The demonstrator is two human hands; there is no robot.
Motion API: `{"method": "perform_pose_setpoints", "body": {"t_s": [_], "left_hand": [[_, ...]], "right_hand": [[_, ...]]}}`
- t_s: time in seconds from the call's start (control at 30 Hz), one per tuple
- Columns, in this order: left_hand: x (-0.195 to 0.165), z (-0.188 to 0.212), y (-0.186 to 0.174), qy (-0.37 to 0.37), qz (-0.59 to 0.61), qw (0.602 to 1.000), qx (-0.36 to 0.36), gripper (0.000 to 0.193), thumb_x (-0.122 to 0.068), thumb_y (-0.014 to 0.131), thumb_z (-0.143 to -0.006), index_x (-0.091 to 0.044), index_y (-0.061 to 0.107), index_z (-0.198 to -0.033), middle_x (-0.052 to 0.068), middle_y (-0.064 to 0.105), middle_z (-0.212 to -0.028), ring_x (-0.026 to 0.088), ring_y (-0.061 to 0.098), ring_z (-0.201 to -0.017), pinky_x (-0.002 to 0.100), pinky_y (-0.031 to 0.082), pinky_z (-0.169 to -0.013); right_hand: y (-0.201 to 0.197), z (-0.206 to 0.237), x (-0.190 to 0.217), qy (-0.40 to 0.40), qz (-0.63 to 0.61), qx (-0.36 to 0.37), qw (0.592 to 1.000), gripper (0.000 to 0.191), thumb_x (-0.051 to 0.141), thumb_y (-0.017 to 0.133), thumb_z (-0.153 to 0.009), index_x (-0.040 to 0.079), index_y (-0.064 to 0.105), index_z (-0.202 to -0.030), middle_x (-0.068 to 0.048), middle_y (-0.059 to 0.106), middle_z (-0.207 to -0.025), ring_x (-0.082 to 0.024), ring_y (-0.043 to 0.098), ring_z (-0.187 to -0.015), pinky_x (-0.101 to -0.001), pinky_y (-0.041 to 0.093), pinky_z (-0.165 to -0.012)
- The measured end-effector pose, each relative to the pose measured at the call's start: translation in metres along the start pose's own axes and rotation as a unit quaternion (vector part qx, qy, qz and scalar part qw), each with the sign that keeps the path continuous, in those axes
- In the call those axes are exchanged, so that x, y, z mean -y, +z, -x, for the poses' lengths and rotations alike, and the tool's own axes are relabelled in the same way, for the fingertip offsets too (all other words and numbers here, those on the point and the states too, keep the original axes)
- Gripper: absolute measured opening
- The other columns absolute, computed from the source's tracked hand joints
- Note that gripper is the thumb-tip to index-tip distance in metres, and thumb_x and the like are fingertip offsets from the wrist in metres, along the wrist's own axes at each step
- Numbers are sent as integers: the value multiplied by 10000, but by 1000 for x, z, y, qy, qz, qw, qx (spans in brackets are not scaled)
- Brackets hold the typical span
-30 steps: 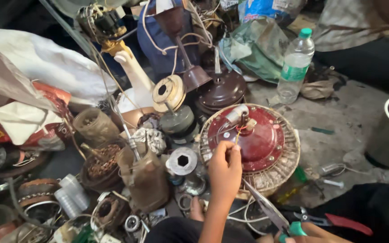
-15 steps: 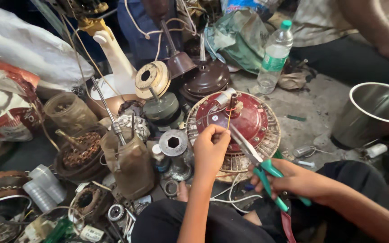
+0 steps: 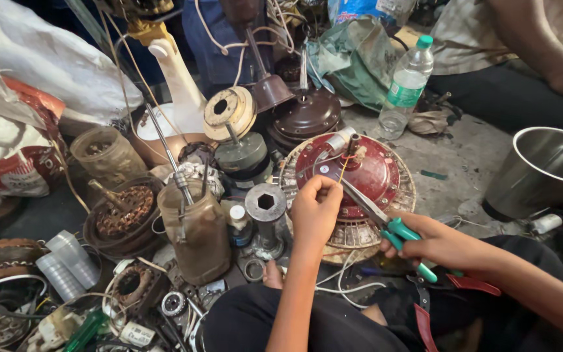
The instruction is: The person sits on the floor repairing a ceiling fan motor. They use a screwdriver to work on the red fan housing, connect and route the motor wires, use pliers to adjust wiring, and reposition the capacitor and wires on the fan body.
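Left hand (image 3: pixel 315 212) is over the near left edge of the red fan motor housing (image 3: pixel 366 176), fingers pinched on a thin yellow wire (image 3: pixel 343 168) that rises toward the housing's centre shaft. Right hand (image 3: pixel 439 242) has its fingers closed around the green handles of a pair of needle-nose pliers (image 3: pixel 386 221); the pliers' tip points up and left, reaching the wire just beside the left fingertips. The housing sits on a pale ring of winding slots on the floor (image 3: pixel 464 156), directly ahead of the person's knees. Left of it: a hex socket piece (image 3: pixel 266 202), a brownish plastic jar (image 3: pixel 197 231) and a copper-wound stator (image 3: pixel 124 212). Behind it stand a dark brown motor dome (image 3: pixel 307 114) and a clear water bottle (image 3: pixel 406 88). A steel bucket (image 3: pixel 545 171) is on the right. Another person's arm (image 3: pixel 555 62) shows at upper right.
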State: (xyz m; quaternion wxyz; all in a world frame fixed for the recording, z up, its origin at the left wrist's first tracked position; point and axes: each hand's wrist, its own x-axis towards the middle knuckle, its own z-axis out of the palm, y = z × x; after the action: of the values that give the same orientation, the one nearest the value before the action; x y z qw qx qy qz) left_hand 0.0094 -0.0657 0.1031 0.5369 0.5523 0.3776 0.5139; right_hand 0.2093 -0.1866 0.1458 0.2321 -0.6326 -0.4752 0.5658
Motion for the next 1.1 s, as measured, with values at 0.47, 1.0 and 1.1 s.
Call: {"method": "perform_pose_setpoints", "body": {"t_s": [0.47,1.0,1.1], "left_hand": [[7,-1,2,8,7,999,34,89,-96,698,-888,-12,701,-860,-15,704,-714,20,612,-636,224,478,-582],[2,-2,-10,37,-27,997,62,121,-131,718,-874,-10,716,-873,-12,707,-732,22,608,-668,234,499,-622],[4,-4,-11,35,-30,997,65,112,-126,716,-869,-15,708,-854,-21,672,-702,21,570,-646,238,472,-598]], "right_hand": [[-6,-25,-23,-123,-53,-6,991,620,-53,581,-844,53,457,-1441,-75,689,-1038,-157,659,-1010,-288,515,-917],[0,-44,34,-113,85,-30,990,720,-4,623,-792,107,469,-1487,-22,677,-998,-116,636,-959,-287,509,-899],[-2,-44,38,-113,99,-25,988,674,7,625,-791,108,478,-1441,-18,676,-1010,-110,629,-978,-280,498,-910]]}}
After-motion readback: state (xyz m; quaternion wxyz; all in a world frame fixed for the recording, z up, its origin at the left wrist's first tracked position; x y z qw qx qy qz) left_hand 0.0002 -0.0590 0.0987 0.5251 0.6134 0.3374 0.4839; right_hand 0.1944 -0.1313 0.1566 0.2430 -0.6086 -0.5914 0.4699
